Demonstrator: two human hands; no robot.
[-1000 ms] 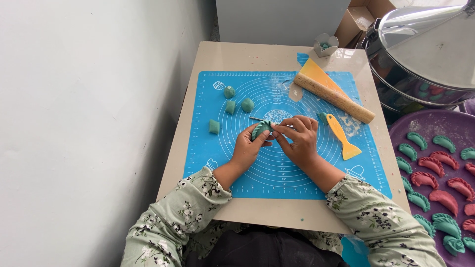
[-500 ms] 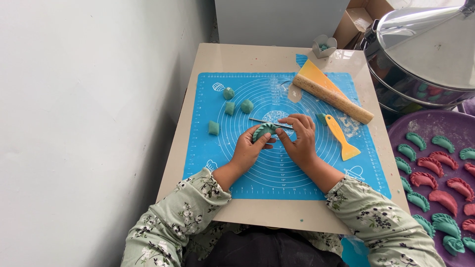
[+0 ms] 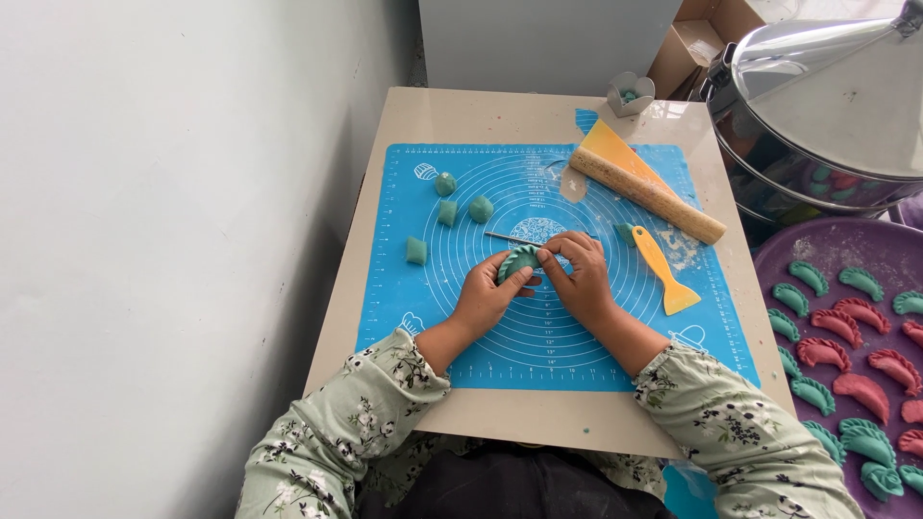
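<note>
The small table [image 3: 500,115] carries everything, and the blue mat [image 3: 577,336] covers most of it so the dough has a clean, non-stick surface right in front of me. Off to my right stand the big steel steamer [image 3: 817,125] and the purple tray [image 3: 779,252], close enough that I can see the green and red dumplings [image 3: 841,327] lying in rows on the tray, apart from one another so they don't stick.

At the far side of the mat the rolling pin [image 3: 649,197] lies at a slant across a yellow scraper [image 3: 615,154], parked out of my way but within reach. The yellow spatula [image 3: 659,274] lies just beside my right hand for the same reason. On my left, four green dough lumps [image 3: 416,251] sit in a loose cluster, kept apart from each other.

In the middle of the mat, both hands meet on the green dumpling [image 3: 519,258]. My left hand [image 3: 486,298] cups it from below with fingers curled, holding it up off the mat so its edge faces me. My right hand [image 3: 582,284] pinches that edge between thumb and fingertips, pressing the rim into folds. A thin metal stick [image 3: 505,236] lies just beyond the dumpling, untouched.
</note>
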